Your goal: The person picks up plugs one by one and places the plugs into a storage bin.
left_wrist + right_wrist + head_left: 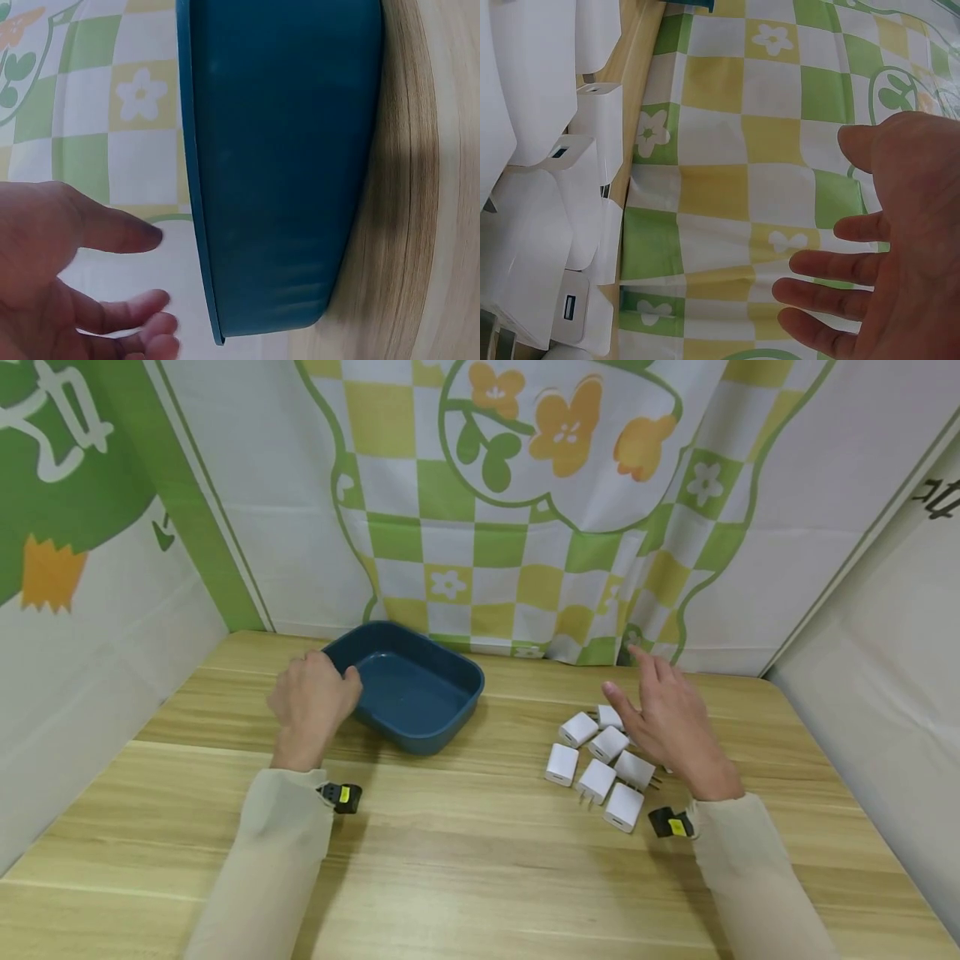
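A dark blue plastic basin (423, 739) stands on the table left of centre. My left hand (311, 697) is beside its left end; in the left wrist view the loosely bent fingers (124, 311) and thumb are apart from the basin's wall (281, 165) and hold nothing. To the right, several white USB charger plugs (562, 765) lie in a loose cluster, some with metal prongs showing. Over the cluster's far right side hovers my right hand (671, 718), fingers spread and holding nothing. It partly hides the plugs beneath it. The right wrist view shows USB ports on some plugs (574, 307).
The wooden table (450, 868) reaches back to a checked, flowered curtain (517, 543) just behind the basin. White cloth panels (885, 635) close in both sides. Each wrist carries a small black camera (345, 798).
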`<action>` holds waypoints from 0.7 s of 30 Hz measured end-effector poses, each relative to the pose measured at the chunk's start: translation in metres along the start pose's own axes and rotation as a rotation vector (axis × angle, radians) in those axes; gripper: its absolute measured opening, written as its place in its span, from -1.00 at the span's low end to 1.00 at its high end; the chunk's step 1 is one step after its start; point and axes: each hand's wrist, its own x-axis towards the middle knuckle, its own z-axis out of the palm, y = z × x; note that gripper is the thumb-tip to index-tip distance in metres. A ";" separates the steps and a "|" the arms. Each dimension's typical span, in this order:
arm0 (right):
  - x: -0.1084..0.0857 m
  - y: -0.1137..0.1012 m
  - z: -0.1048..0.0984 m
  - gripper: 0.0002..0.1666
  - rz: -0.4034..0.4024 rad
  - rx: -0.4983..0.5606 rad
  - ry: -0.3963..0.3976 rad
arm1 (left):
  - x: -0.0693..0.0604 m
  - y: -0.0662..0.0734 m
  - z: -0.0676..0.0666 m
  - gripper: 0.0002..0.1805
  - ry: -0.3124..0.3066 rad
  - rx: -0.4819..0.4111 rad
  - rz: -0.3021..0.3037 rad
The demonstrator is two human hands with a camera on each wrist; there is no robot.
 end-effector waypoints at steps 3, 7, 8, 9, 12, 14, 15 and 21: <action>0.000 0.000 0.000 -0.22 -0.002 0.001 -0.006 | 0.000 0.000 -0.003 -0.47 -0.100 0.066 -0.039; -0.001 0.000 0.000 -0.22 -0.009 0.000 -0.018 | -0.001 0.000 -0.004 -0.40 -0.231 0.148 -0.063; -0.001 0.000 0.000 -0.22 -0.009 -0.001 -0.023 | -0.001 0.000 -0.004 -0.39 -0.259 0.163 -0.064; -0.001 0.000 0.000 -0.21 -0.008 -0.002 -0.027 | -0.001 0.000 -0.004 -0.38 -0.288 0.175 -0.069; -0.001 0.000 0.000 -0.21 0.001 0.000 -0.044 | 0.001 0.000 -0.002 -0.41 -0.354 0.182 -0.080; -0.001 0.000 0.000 -0.21 0.009 0.001 -0.054 | 0.002 -0.001 0.000 -0.45 -0.375 0.166 -0.085; -0.001 0.000 0.000 -0.21 0.013 0.001 -0.060 | 0.002 -0.002 0.001 -0.48 -0.379 0.155 -0.088; -0.002 -0.001 0.000 -0.19 0.033 -0.001 -0.086 | 0.004 -0.006 0.005 -0.58 -0.382 0.099 -0.080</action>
